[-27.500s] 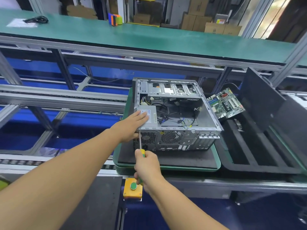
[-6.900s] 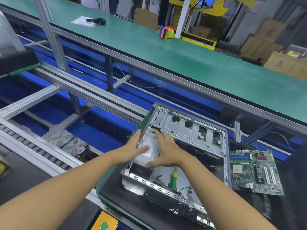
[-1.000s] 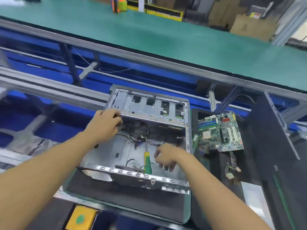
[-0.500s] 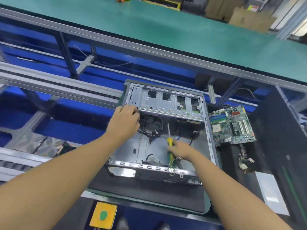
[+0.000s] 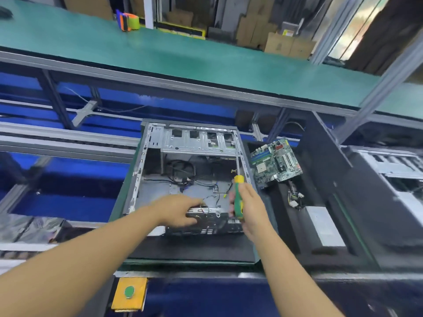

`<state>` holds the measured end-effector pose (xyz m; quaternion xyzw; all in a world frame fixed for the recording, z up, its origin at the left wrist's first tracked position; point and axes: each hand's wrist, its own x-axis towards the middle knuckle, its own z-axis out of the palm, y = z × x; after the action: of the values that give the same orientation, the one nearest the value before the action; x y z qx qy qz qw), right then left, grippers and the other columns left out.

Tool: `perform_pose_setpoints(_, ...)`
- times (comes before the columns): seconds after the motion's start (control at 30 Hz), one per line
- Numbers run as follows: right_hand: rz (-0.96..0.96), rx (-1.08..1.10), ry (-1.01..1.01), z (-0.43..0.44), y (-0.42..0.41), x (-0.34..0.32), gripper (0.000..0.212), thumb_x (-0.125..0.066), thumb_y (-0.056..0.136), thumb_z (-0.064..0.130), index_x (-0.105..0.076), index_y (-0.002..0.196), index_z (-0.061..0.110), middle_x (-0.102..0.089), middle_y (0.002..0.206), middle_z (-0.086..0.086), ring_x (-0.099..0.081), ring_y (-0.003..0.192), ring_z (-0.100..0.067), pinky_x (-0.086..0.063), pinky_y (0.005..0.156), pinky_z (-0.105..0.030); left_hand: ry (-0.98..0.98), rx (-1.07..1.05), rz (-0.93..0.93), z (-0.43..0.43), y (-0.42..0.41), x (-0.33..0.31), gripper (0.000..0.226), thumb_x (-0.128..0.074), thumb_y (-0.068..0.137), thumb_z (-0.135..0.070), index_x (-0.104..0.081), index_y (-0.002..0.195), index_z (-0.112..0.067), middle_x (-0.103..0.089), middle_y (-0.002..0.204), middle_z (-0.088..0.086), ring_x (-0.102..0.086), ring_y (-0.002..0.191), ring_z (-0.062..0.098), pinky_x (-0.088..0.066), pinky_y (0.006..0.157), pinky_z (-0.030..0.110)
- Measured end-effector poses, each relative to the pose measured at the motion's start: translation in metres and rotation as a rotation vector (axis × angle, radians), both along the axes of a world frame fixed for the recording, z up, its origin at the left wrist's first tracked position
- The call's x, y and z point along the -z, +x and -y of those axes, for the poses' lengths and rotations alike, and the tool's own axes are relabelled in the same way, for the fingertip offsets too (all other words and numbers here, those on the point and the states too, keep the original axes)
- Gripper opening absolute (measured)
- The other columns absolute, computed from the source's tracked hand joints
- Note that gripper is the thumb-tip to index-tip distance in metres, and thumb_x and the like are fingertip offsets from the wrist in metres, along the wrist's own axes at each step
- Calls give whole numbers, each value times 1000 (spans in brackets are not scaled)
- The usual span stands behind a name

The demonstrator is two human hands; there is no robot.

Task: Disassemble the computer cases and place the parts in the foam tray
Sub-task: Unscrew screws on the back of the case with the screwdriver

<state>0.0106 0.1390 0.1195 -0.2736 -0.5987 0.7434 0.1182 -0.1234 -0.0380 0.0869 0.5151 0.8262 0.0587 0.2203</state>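
Left hand (image 5: pixel 178 210) shifted to case (image 5: pixel 153 193) near rim, fingers clamped; right hand (image 5: pixel 251 210) fingers clamped on screwdriver (image 5: pixel 238 201).

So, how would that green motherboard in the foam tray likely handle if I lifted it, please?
The motherboard is a thin flat board, so probably stiff and light. Its exposed slots and chips suggest fragility; edges look safest to hold. It rests askew on the foam tray, so a push might slide it.
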Motion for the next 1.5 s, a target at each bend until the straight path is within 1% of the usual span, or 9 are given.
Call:
perform_pose_setpoints(0.1,-84,-15,-153,21,49,12,5,-49,103,14,-54,104,15,-64,80,-7,-58,59,-20,-50,52,-32,86,-7,-223,2,4,12,56,-43,90,-72,-32,142,-53,-66,124,-5,-63,111,25,-49,81,36)
perform_pose_setpoints(0.17,-19,-38,-144,34,79,25,8,-47,100,10,-52,100,16,-61,79,-8,-53,54,-20,-47,50,-31,83,-98,-245,1,5,16,60,-31,82,-86,-40,134,-56,-67,103,-4,-65,102,26,-51,76,35)
perform_pose_setpoints(0.27,155,-125,-43,57,111,47,16,-42,103,30,-54,97,21,-54,71,-2,-45,49,-17,-43,48,-29,61,-243,-131,-4,5,12,73,-22,69,-97,-60,113,-54,-62,88,-9,-61,92,22,-45,68,33)
perform_pose_setpoints(0.4,217,-167,40,86,128,56,19,-43,106,37,-61,109,33,-54,66,1,-45,47,-16,-44,46,-28,64,-362,-79,-14,7,8,73,-19,78,-91,-66,76,-36,-48,64,-10,-51,67,18,-45,64,34)
perform_pose_setpoints(0.47,227,-141,50,92,125,54,21,-42,106,37,-62,110,36,-54,65,2,-45,47,-16,-44,46,-27,86,-445,-55,-15,6,10,82,-17,84,-87,-57,64,-18,-45,63,-6,-50,64,21,-50,75,39)
perform_pose_setpoints(0.53,240,-116,41,93,116,50,22,-42,104,38,-63,104,45,-53,66,4,-46,48,-15,-43,47,-27,103,-458,-50,-16,4,9,77,-17,87,-83,-44,56,-18,-47,62,-3,-50,61,19,-49,77,39)
perform_pose_setpoints(0.7,250,-95,37,98,95,50,26,-42,102,38,-62,106,54,-50,62,8,-44,47,-14,-40,45,-26,128,-383,-91,-14,3,14,77,-12,83,-85,-37,54,-17,-48,56,-1,-52,54,18,-37,57,32)
perform_pose_setpoints(0.83,272,-87,32,102,86,57,25,-41,101,40,-60,107,57,-50,61,9,-43,46,-13,-38,44,-25,146,-364,-144,-15,3,17,80,-12,83,-84,-45,45,-21,-47,55,-2,-50,55,19,-38,58,34)
perform_pose_setpoints(1.5,261,-113,-54,86,88,55,28,-47,101,37,-65,108,56,-52,65,3,-42,47,-13,-38,45,-25,134,-339,-192,-15,4,15,77,-16,91,-78,-35,52,-15,-45,54,1,-49,52,20,-39,56,33)
